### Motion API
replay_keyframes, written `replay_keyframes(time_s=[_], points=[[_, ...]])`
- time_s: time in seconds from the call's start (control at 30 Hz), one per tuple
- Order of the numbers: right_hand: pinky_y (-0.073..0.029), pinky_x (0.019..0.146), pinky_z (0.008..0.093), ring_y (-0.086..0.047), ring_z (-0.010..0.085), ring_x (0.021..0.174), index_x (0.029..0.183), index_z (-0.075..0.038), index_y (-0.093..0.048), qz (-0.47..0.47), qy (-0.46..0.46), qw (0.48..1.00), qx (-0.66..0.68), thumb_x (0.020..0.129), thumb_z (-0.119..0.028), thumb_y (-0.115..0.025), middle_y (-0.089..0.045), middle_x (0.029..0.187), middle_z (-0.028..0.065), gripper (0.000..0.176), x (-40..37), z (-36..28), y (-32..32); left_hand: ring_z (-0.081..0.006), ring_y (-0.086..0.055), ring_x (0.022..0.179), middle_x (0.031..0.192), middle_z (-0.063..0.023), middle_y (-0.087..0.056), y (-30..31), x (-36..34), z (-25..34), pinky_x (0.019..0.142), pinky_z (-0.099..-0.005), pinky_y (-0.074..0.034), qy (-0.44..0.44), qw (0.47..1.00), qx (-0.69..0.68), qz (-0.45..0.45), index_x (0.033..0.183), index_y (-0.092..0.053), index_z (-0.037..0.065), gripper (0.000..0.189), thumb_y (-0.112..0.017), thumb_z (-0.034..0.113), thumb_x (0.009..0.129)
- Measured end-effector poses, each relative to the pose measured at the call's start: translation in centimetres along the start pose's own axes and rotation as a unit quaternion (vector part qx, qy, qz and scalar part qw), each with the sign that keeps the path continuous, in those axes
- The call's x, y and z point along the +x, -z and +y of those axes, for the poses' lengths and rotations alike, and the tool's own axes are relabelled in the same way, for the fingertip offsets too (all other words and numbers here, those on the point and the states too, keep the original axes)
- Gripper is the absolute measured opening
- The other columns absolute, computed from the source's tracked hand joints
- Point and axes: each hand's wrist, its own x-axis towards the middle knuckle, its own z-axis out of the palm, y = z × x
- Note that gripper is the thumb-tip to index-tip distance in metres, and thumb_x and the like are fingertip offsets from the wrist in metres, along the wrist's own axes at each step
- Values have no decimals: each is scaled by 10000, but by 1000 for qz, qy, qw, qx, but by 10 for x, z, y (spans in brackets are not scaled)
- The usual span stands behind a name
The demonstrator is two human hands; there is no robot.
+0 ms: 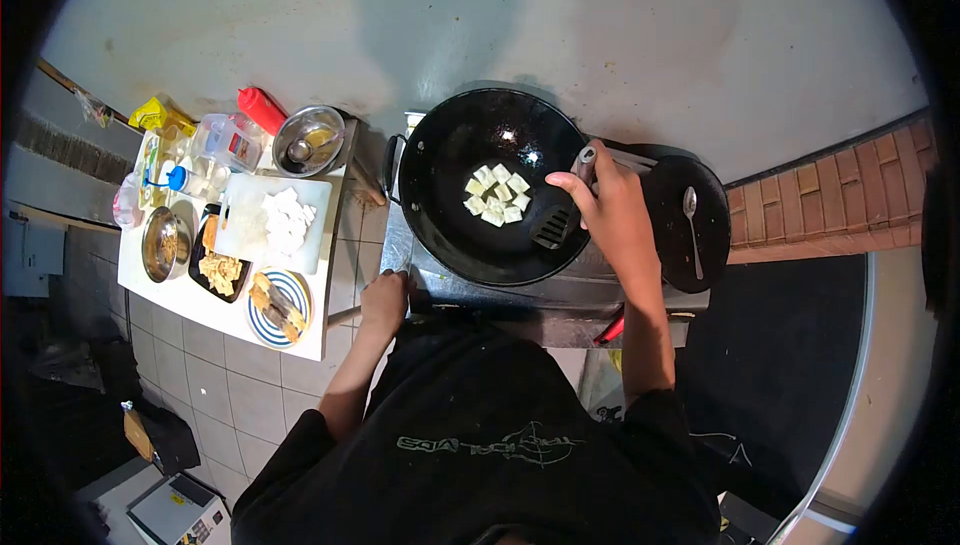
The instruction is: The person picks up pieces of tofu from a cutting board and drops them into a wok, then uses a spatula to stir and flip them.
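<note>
A dark wok (440,235) sits on the metal stove (400,255), and pale cubes that look like tofu (497,195) lie clustered in its middle. My right hand (612,205) is closed around the handle of a slotted spatula (552,229), over the wok's right side. The spatula's blade rests low inside the wok, to the right of the cubes and apart from them. At the stove's front left corner my left hand (385,303) is curled by the edge; whatever its fingers grip, if anything, is hidden.
Right of the wok, a spoon (692,230) lies on a round black lid or tray (660,195). The left side table (145,270) bears a cutting board (240,240) with white pieces, a striped plate (305,295), a steel bowl (330,117) and a red bottle (262,108).
</note>
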Motion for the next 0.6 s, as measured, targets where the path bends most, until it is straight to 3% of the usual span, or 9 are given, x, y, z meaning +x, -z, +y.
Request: replay_keyframes(time_s=[0.27, 0.43, 0.5, 0.6], points=[[-476, 623, 436, -605, 421, 684, 1084, 102, -538, 6, 21, 999, -24, 886, -357, -685, -590, 709, 228, 521, 4, 11, -9, -377, -665, 878, 922, -180, -671, -20, 3, -14, 735, -504, -533, 8, 1000, -3, 9, 897, -653, 62, 205, -546, 236, 924], [-483, 627, 437, -615, 424, 696, 1127, 116, -542, -12, 8, 999, -31, 904, -321, -672, -605, 734, 241, 507, 9, 12, -9, -389, -660, 922, 966, -205, -675, -12, 3, -14, 754, -514, -525, -4, 993, 3, -116, 1064, -577, 76, 224, -535, 257, 938], [-483, 624, 446, -622, 429, 704, 1122, 116, -550, 29, 44, 997, -50, 915, -303, -662, -617, 755, 248, 481, 9, 15, -11, -395, -675, 884, 930, -215, -686, -23, 3, -21, 752, -508, -536, -27, 995, 6, -100, 1097, -565, 53, 279, -526, 285, 948], [-480, 619, 455, -625, 435, 710, 1121, 112, -553, 13, 31, 999, -38, 919, -305, -657, -623, 769, 254, 475, 10, 23, -12, -393, -691, 852, 901, -219, -698, -25, 2, -21, 756, -496, -547, -44, 995, 11, -88, 1107, -559, 28, 319, -517, 306, 955]])
